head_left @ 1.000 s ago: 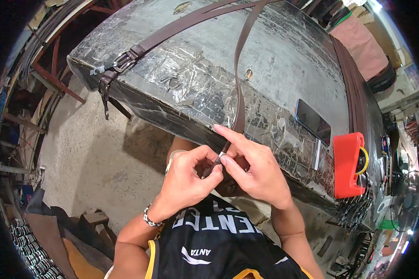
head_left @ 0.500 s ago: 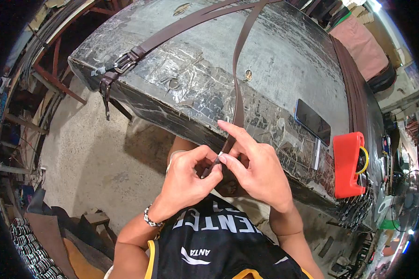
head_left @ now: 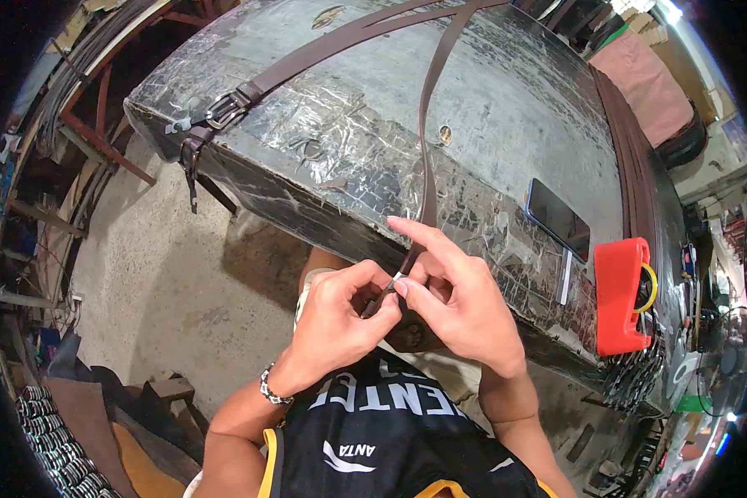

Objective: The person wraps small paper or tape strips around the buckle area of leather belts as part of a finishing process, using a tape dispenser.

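Note:
A brown leather belt strap (head_left: 428, 174) runs down over the table's front edge to both hands. My left hand (head_left: 340, 311), a beaded bracelet at its wrist, is closed with thumb and fingertips pinching the strap's end. My right hand (head_left: 465, 303) grips the same strap just beside it, thumb pressed in and index finger stretched out. Between the fingertips shows a small pale band (head_left: 396, 280) on the strap; the fingers partly cover it. At the table's left corner lies another belt with a metal buckle (head_left: 227, 109).
The worn black table (head_left: 506, 100) fills the space ahead. On its right lie a phone (head_left: 558, 217), a white strip (head_left: 565, 278), a red tape dispenser (head_left: 620, 295) and a stack of brown straps (head_left: 627, 158). Several buckles (head_left: 62, 440) are piled at lower left.
Both hands stay pinched on the strap, almost still. The view has shifted very slightly.

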Demonstrator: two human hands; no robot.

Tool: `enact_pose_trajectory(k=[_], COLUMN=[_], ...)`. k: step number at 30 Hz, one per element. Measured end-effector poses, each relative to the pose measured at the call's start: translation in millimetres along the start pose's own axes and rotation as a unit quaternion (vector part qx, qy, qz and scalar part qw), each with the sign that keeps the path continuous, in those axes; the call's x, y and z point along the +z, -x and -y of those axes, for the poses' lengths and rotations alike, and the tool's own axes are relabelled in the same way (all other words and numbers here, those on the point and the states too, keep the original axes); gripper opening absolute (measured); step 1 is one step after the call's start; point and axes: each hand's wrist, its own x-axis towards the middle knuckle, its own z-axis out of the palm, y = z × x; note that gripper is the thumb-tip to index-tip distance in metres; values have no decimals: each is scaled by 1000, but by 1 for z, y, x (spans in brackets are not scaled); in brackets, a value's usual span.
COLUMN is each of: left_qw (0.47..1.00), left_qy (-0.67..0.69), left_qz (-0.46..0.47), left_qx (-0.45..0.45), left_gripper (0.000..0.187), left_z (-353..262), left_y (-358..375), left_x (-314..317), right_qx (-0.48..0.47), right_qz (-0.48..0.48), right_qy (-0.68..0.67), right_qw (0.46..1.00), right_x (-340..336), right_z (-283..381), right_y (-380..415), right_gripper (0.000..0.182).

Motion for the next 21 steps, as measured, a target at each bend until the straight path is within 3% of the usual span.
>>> enact_pose_trajectory(k=[7,21], left_qw=[999,1000], left_qy=[20,21], left_qz=[-5,-3], left_qx=[-28,-23], left_gripper=[14,15], left_z=[1,-1], left_y=[-1,-1], left_x=[-2,-3], right_qx=[-58,-71], right_qz=[-1,-2], right_qy=[-151,-60], right_qw=[987,996], right_x=[-2,9], right_z=[-11,-26], right_y=[3,-7], right_gripper=[56,55])
